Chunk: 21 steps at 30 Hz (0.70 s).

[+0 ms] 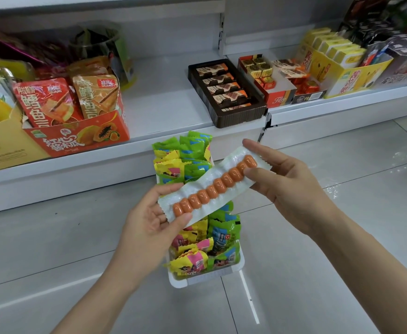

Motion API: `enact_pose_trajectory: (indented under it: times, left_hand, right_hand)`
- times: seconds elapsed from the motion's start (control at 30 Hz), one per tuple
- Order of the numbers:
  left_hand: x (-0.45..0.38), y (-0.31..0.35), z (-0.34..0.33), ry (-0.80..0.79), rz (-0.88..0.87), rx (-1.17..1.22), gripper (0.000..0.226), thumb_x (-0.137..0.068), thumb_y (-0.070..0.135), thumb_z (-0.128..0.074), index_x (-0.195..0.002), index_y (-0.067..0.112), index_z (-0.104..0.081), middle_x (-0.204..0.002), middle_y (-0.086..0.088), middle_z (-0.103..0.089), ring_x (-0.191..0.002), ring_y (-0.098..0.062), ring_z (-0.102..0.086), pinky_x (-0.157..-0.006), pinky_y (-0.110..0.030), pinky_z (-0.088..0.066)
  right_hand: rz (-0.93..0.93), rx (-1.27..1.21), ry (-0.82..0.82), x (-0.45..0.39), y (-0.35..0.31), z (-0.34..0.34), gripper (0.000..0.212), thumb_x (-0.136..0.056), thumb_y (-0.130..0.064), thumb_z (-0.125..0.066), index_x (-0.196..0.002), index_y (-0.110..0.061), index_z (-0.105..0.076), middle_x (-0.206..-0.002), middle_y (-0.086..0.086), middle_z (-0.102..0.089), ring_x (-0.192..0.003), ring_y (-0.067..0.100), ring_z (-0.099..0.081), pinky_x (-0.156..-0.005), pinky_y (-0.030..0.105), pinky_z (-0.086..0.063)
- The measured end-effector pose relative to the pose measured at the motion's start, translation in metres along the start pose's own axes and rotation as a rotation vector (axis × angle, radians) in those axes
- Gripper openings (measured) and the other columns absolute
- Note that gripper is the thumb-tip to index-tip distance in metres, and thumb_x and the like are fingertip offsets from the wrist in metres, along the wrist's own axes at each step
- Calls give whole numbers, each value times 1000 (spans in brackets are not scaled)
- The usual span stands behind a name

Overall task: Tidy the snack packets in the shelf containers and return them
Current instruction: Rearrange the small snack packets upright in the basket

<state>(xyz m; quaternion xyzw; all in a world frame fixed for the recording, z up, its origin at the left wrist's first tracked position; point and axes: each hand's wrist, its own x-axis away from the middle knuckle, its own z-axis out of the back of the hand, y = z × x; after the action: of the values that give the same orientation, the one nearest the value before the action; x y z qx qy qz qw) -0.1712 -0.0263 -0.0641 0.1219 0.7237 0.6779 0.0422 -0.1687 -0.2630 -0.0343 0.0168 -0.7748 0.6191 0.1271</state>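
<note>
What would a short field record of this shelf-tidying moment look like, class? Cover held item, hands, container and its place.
held item: clear sausage packet, slanted above the container
left hand: pinches its lower end
right hand: pinches its upper end
container: white tray of green and yellow snack packets
place: on the floor, before the shelf

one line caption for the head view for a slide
Both hands, left hand and right hand, hold a long clear sausage packet above a white tray of green and yellow snack packets.
</note>
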Motion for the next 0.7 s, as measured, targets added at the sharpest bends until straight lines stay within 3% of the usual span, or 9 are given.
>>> enact_pose_trajectory:
  times: [0.1,0.17,0.23,0.33,0.43,0.47,0.53,0.63,0.7]
  left_hand:
    - [-2,-1,2,-47,-60,-13,65,-69,10,-87,-125,29,-58,-122,1,-68,-105,-18,-70,-80,-24,-58]
    - [-4,-1,3,-79,-156,-181,80,-58,23,-94,-127,35,-57,-139,1,-52,-124,-18,-59,-93,-30,-54]
    - [-7,0,4,-63,-297,-452,61,-61,40,-87,-118,39,-65,-137,8,-51,-127,-13,-54,-98,-25,-48]
    - [-9,4,3,7,-273,-384,20,-81,37,-77,-100,40,-74,-97,7,-72,-90,-9,-70,-80,-24,-55]
    - [-12,15,2,49,-97,-86,15,-75,41,-69,-86,36,-77,-64,-6,-69,-56,-14,-64,-58,-20,-53]
    - [-11,18,3,38,-45,-12,19,-72,44,-69,-85,32,-77,-60,-8,-66,-52,-15,-61,-54,-20,-51]
    - [-10,22,3,-5,28,78,25,-71,46,-70,-85,26,-77,-58,-10,-63,-48,-15,-56,-49,-18,-47]
    - [-9,25,-2,-44,101,86,19,-74,46,-69,-82,29,-75,-55,-8,-60,-44,-13,-52,-44,-17,-44]
    - [-9,23,-5,-67,139,-6,18,-76,47,-68,-84,31,-74,-51,-8,-57,-39,-14,-47,-42,-19,-40]
  right_hand:
    - [12,12,46,-1,0,-1,38,-86,-4,-71,-119,-21,-71,-114,9,-73,-103,28,-70,-87,33,-58]
    - [-15,-21,91,-2,-1,-1,34,-84,-7,-73,-117,-16,-71,-110,15,-70,-98,26,-70,-85,30,-58]
    - [-74,-68,87,-2,-4,0,34,-82,-11,-75,-115,-9,-71,-109,19,-72,-97,22,-72,-83,27,-59]
    - [-104,-65,-36,4,-11,2,42,-63,-23,-83,-102,-8,-77,-102,11,-76,-96,18,-73,-84,22,-58]
    - [-31,177,-9,10,-16,5,40,-50,-34,-87,-88,-19,-81,-85,6,-72,-80,8,-70,-74,15,-54]
    - [16,259,18,12,-18,6,38,-54,-38,-84,-87,-19,-80,-80,11,-67,-71,6,-64,-68,14,-50]
    - [97,355,15,15,-22,8,36,-64,-45,-77,-90,-20,-79,-77,3,-67,-66,3,-57,-64,14,-44]
    - [122,351,-92,18,-33,11,35,-72,-39,-73,-97,-15,-75,-93,1,-77,-82,6,-68,-78,18,-55]
    - [160,390,-134,21,-43,15,31,-73,-30,-74,-99,-14,-72,-91,3,-78,-78,10,-69,-74,19,-56]
